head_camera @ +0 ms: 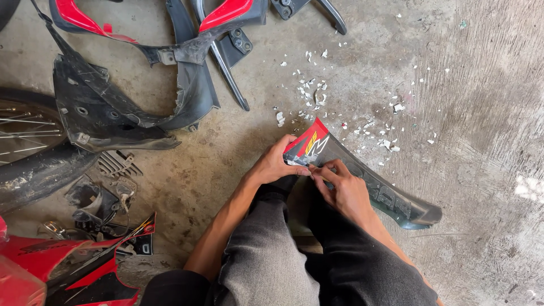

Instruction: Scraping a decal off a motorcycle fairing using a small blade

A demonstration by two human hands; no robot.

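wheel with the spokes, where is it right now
In the head view the wheel sits at the far left edge, partly cut off, beside the black fender and well left of both hands.

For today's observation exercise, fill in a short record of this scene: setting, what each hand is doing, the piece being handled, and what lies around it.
Setting: concrete floor, seen from above over the person's knees
Left hand: grips the panel's red end
Right hand: fingertips pinch at the sticker edge
Panel: dark plastic, long, resting on the floor and against the knees
Sticker: red with yellow and white marks, partly peeled
Flakes: white bits scattered beyond the panel
Other parts: black fairing upper left, wheel at left edge, red fairing lower left
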